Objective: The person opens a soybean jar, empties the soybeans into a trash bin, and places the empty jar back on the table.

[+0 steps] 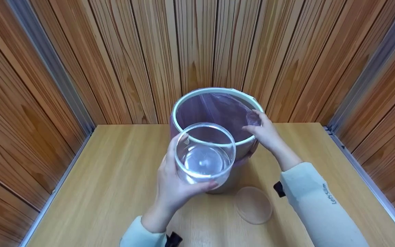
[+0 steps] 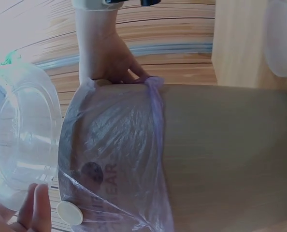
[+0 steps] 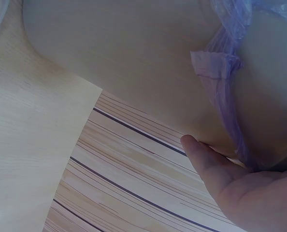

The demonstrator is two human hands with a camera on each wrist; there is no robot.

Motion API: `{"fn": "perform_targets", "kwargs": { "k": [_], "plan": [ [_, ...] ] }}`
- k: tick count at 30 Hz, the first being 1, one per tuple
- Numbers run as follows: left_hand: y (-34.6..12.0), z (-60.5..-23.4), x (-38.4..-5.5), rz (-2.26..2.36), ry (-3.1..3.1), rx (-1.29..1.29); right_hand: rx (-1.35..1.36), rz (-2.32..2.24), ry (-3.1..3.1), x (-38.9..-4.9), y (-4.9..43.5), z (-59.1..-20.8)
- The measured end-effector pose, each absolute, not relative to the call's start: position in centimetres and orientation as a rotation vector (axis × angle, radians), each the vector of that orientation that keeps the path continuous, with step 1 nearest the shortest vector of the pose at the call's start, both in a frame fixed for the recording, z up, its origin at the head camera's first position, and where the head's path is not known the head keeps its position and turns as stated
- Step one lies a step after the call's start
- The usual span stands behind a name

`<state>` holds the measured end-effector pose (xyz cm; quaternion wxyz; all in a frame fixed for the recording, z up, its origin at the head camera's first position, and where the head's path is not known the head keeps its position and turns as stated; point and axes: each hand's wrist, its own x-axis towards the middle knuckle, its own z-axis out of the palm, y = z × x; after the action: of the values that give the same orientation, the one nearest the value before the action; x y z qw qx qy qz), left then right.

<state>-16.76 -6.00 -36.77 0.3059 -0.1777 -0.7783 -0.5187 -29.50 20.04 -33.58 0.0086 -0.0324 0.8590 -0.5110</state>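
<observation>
A clear, round plastic tub point(image 1: 206, 159) is in my left hand point(image 1: 173, 181), its open top facing up and its thumb across the near side. It overlaps the near rim of a trash can point(image 1: 214, 91) lined with a thin purple bag point(image 1: 214, 109). My right hand point(image 1: 266, 132) is at the can's right rim, with thumb and forefinger around a small piece of crumpled translucent plastic point(image 1: 252, 118). In the right wrist view, a finger point(image 3: 206, 164) lies along the can's outer wall, close to the bag's bunched edge point(image 3: 221, 72).
A round translucent lid point(image 1: 253, 205) lies flat on the wooden table point(image 1: 115, 188), right of the can's base. Wood-panelled walls point(image 1: 197, 44) stand behind and at both sides. In the left wrist view, the folded-over bag covers a dark print point(image 2: 93, 174) on the can.
</observation>
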Motion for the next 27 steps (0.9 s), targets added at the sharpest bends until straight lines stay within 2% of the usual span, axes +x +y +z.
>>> {"fn": "perform_targets", "kwargs": {
  "k": [11,27],
  "plan": [
    [-6.6,-39.4,-14.6,-1.460,-2.058,-0.358,-0.097,-1.617,2.676,-29.5,19.9,-33.6],
    [-7.2,-44.0,-13.7,-1.358,-2.203,-0.219,-0.118,-1.629,2.658,-29.6,20.1,-33.6]
  ]
}}
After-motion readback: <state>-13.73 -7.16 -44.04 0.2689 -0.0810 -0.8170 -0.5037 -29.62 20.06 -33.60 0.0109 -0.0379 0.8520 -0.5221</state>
